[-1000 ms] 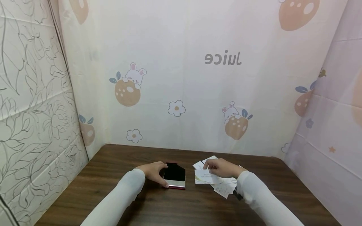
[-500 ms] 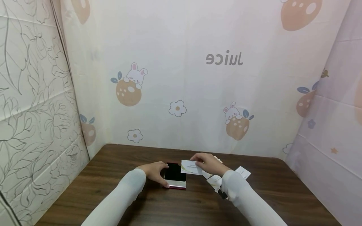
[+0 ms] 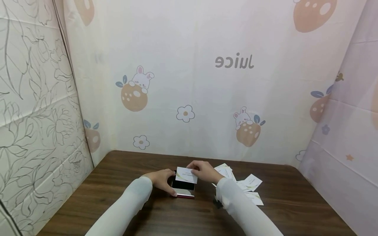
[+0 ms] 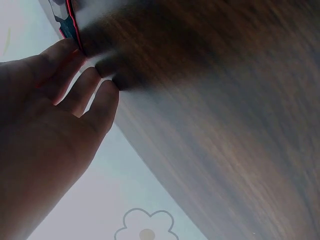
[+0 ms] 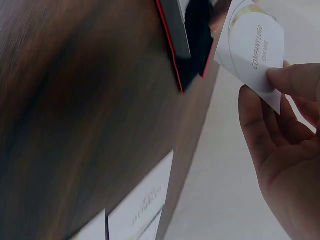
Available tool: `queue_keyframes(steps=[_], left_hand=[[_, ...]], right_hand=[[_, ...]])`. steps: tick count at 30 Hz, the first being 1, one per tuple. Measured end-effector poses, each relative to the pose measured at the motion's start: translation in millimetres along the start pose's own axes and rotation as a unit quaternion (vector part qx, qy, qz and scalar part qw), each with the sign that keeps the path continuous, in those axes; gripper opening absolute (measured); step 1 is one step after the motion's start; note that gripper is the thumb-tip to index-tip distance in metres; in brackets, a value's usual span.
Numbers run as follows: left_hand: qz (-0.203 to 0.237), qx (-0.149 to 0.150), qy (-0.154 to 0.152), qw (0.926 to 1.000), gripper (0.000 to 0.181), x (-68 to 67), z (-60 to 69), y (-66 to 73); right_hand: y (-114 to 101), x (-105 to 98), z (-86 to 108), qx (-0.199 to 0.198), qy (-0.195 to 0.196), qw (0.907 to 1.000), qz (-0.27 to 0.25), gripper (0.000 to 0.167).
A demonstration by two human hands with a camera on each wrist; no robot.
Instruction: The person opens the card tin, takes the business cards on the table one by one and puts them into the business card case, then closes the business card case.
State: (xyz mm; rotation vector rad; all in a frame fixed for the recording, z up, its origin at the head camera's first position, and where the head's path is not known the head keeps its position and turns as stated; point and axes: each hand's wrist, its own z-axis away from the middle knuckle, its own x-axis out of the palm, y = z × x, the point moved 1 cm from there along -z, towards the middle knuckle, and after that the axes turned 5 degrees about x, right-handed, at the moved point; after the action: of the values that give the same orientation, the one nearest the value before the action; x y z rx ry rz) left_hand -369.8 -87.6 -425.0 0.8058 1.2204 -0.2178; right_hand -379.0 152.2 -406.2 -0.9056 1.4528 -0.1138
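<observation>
My left hand (image 3: 161, 180) grips a business card case (image 3: 183, 191) on the table, thumb at its near edge and fingers toward its far edge. The case is black inside with a silver band and red rim; its red edge (image 4: 75, 27) shows at the fingertips in the left wrist view. My right hand (image 3: 205, 171) pinches a white business card (image 3: 186, 175) by one end, over the case's far part. In the right wrist view the card (image 5: 255, 50) reads "COMPANY LOGO", with the thumb on its printed face. The head view does not show whether card and case touch.
Several loose business cards (image 3: 250, 182) lie spread and overlapping on the brown wooden table (image 3: 141, 216), right of the case and partly behind the right forearm. A dark item (image 3: 218, 202) shows beside the right sleeve. Printed curtains (image 3: 189, 82) stand behind the table.
The right hand picked a card off the loose spread and carried it left, from beside the case to over it. The left hand and the case have stayed in place.
</observation>
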Motion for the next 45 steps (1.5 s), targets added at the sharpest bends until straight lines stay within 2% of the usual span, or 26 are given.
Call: queue_keyframes(steps=[6,13,19,27,29,37,45], left_hand=[[0.005,-0.005,0.006,1.0,0.084,-0.9,2.4,3.4],[0.005,-0.015,-0.003,0.9999,0.095,-1.3,1.7,3.7],[-0.003,-0.022,-0.005,0.9997,0.099,-1.6,1.9,2.6],[-0.006,-0.018,-0.014,0.9997,0.095,-0.3,2.5,1.6],[-0.004,-0.016,-0.013,0.9998,0.094,0.0,2.5,1.6],[-0.002,-0.019,-0.011,0.9998,0.095,1.8,1.0,-1.3],[0.002,-0.022,-0.014,0.9997,0.094,1.1,0.8,0.0]], right_hand=[[-4,17,-3.9,-0.012,-0.019,0.9996,0.017,0.018],[-6,22,-3.4,-0.017,-0.036,0.9981,0.046,0.017],[-7,22,-4.4,-0.001,-0.046,0.9977,0.05,0.015],[-9,31,-2.4,0.023,-0.12,0.9901,0.07,0.011],[-9,32,-0.8,0.025,-0.128,0.9891,0.068,0.009],[-9,33,2.1,0.02,-0.13,0.9882,0.079,0.01],[-7,31,4.2,0.024,-0.125,0.9898,0.064,0.011]])
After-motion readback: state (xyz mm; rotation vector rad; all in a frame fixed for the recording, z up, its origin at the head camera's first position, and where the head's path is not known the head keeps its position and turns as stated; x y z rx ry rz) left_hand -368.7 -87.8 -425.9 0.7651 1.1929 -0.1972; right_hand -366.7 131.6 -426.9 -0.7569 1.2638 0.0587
